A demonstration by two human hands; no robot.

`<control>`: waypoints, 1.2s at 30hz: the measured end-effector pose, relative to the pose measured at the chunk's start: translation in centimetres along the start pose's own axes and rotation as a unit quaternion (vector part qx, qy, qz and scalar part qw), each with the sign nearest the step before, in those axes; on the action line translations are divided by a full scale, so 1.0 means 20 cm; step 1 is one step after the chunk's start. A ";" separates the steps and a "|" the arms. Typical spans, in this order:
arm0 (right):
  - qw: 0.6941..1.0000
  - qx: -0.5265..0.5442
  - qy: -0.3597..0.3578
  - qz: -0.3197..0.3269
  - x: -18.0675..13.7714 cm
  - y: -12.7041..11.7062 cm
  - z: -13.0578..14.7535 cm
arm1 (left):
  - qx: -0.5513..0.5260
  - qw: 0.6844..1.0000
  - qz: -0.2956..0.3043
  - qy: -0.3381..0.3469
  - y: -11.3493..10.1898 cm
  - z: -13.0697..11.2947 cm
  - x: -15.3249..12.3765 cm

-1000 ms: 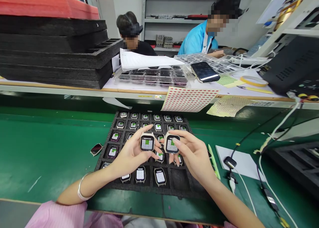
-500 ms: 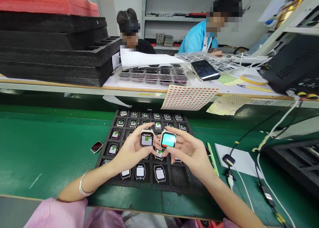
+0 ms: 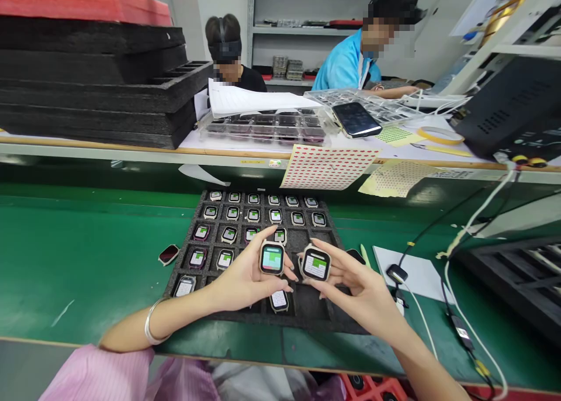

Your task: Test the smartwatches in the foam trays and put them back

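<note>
My left hand (image 3: 249, 272) is closed round a smartwatch without a strap (image 3: 272, 258); its lit screen shows teal with green and a reddish strip. Between the thumb and fingers of my right hand (image 3: 350, 278) is a second strapless smartwatch (image 3: 316, 264), its screen white and green under a dark top. The two watches are held apart, faces up, over a black foam tray (image 3: 313, 304). Several more watches with lit screens sit in the tray's compartments, among them one watch (image 3: 279, 300) just below my left hand. My hands hide part of the tray.
Left of the tray lies a watch with a dark reddish screen (image 3: 169, 254). Stacked black foam trays (image 3: 87, 97) stand on the shelf. A phone (image 3: 357, 119) and clear plastic trays lie there too. Cables (image 3: 453, 307) and a white pad (image 3: 416, 272) are at right. Two people sit beyond.
My hands have moved apart, the right one shifting right with its watch. The left watch's screen turned from dark to teal; the right one's from bright cyan to white and green.
</note>
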State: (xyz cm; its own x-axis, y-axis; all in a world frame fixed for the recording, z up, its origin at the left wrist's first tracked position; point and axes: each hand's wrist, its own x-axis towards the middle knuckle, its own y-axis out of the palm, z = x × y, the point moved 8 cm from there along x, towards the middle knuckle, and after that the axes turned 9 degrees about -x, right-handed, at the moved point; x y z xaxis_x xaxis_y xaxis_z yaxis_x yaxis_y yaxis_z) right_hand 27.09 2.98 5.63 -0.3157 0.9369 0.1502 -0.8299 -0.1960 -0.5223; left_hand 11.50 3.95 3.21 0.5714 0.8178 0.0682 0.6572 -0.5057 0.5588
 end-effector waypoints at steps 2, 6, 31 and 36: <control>0.991 -0.135 -0.010 -0.022 -0.07 -0.08 -0.08 | 0.028 0.999 0.011 -0.026 0.01 0.08 0.00; 0.950 -0.310 -0.022 0.026 -0.22 -0.12 -0.27 | 0.294 0.953 0.072 -0.024 0.06 0.23 0.03; 0.834 -0.483 -0.197 0.178 0.00 0.54 -0.14 | 0.839 0.520 0.106 -0.116 -0.19 0.19 -0.18; 0.851 -0.438 -0.175 0.231 0.03 0.51 -0.14 | 0.824 0.548 0.103 -0.099 -0.22 0.25 -0.17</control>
State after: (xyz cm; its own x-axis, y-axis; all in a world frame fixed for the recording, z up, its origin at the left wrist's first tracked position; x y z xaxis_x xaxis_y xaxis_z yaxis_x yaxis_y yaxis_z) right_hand 19.63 2.30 -1.94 -0.7606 0.6441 -0.0807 0.0335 -0.0851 -0.9958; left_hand 9.08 1.95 -3.61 0.6524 0.7329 -0.1927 0.0258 -0.2757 -0.9609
